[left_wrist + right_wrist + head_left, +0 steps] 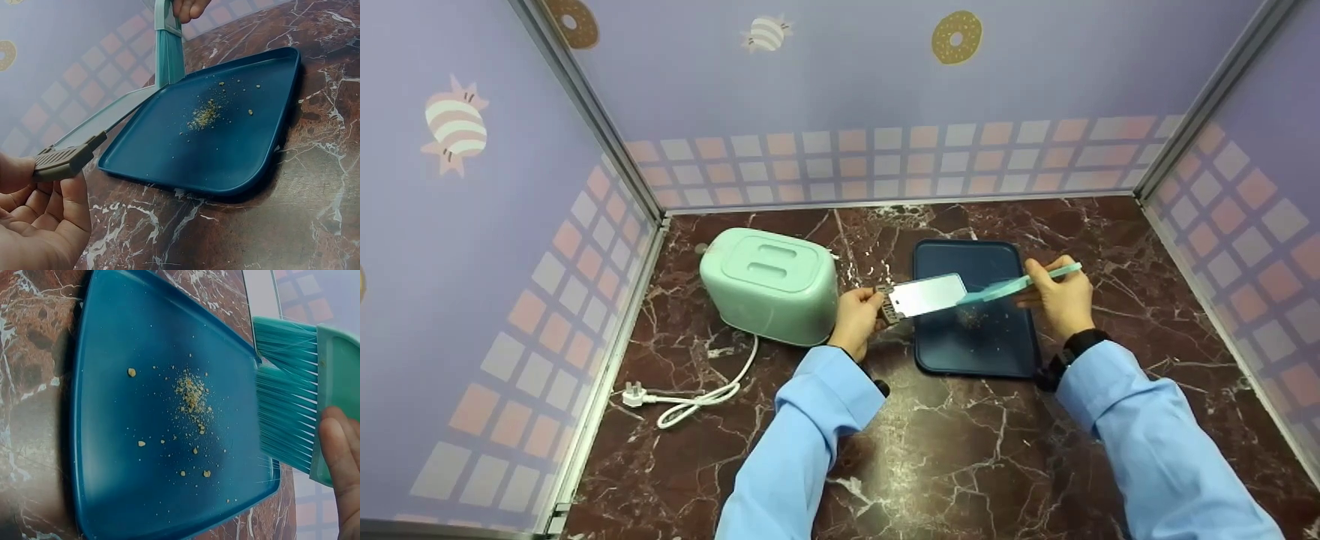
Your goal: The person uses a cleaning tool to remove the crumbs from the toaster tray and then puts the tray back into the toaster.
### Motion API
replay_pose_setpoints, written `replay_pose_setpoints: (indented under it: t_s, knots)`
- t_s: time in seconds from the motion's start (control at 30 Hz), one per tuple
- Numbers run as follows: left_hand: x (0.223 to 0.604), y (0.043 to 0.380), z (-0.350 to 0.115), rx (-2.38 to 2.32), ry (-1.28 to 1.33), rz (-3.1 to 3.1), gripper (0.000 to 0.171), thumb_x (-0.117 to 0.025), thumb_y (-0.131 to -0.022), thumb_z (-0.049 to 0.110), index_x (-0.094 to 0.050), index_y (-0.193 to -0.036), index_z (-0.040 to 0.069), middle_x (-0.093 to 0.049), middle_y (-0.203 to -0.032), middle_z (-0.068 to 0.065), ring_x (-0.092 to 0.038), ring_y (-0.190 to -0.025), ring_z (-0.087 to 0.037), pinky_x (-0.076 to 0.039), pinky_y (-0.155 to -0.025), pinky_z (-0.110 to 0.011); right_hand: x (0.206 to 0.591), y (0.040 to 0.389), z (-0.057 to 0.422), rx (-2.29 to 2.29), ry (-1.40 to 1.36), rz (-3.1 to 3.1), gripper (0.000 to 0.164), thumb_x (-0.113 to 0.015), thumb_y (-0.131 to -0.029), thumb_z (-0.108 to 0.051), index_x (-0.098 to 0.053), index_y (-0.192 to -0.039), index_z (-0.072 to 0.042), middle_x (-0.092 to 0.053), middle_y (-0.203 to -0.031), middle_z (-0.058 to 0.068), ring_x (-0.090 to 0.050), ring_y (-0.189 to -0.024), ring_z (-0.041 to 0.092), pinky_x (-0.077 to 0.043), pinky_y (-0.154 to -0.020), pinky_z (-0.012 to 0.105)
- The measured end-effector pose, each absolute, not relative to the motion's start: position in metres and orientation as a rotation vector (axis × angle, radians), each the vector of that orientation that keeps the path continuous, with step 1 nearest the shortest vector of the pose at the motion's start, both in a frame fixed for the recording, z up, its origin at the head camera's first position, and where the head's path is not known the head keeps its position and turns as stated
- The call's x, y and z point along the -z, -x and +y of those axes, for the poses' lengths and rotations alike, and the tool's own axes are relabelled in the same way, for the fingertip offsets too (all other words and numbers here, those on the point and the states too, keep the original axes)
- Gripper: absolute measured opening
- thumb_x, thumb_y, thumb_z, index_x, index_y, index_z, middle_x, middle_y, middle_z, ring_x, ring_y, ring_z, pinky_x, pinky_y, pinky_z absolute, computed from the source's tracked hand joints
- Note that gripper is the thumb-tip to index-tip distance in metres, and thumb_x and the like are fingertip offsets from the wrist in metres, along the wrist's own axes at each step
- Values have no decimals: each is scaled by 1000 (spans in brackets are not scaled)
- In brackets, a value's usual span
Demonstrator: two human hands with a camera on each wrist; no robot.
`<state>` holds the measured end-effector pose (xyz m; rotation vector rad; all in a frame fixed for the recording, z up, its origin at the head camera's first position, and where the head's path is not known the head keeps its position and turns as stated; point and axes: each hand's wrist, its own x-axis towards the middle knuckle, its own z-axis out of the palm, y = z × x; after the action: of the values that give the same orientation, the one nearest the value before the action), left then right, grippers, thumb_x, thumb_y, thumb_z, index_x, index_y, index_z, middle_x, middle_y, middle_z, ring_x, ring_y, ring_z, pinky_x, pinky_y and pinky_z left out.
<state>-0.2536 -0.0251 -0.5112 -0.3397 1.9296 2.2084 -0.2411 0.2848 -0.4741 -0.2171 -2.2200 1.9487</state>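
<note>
My left hand [855, 321] pinches the brown ridged end of a toaster crumb tray [926, 297], a long white panel tilted over a dark blue tray [971, 259]. In my right hand [1065, 300] is a small brush [1024, 283] with a mint handle and teal bristles. Its bristle tips are right at the far end of the white panel in the head view. Yellowish crumbs [191, 396] lie in a small heap on the blue tray, with several larger bits scattered round them.
A mint toaster [772, 296] with a lid on top stands left of my left hand. Its white cord [742, 375] runs forward to a plug [634, 394] on the marbled tabletop [930, 450]. Purple patterned panels [847, 90] enclose the back and sides.
</note>
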Motion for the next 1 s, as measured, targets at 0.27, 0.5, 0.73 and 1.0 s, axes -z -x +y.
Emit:
replay_pose_setpoints:
  t_s: [0.27,0.5,0.73,1.0]
  knots:
    - [513,254,-25,-2208,358,1952,26,-53,-107,7,-62,-126,-8,-60,-92,-7,-58,-73,-14,-51,-60,-24,488,247,293,-1897,222,-2267,33,-67,-101,-31,-52,-97,-2,-74,-75,6,-75,-64,25,-63,-60,36]
    - [512,253,-26,-2224,366,1965,27,-53,-106,6,-63,-126,-8,-60,-92,-7,-59,-72,-14,-52,-59,-24,503,254,307,-1769,229,-2345,40,-65,-100,-42,-50,-97,-5,-74,-78,-3,-75,-64,20,-63,-61,37]
    - [512,253,-26,-2204,365,1979,30,-54,-106,8,-61,-131,-7,-62,-98,-8,-58,-74,-14,-51,-61,-25,504,256,310,-1826,253,-2286,40,-67,-99,-42,-51,-95,-6,-75,-77,-2,-75,-63,20,-63,-61,39]
    - [507,250,-28,-2203,336,1938,27,-52,-107,8,-62,-128,-6,-60,-94,-10,-58,-75,-16,-52,-66,-31,479,246,302,-1833,333,-2267,35,-67,-99,-37,-54,-105,-5,-70,-83,5,-74,-63,19,-63,-64,37]
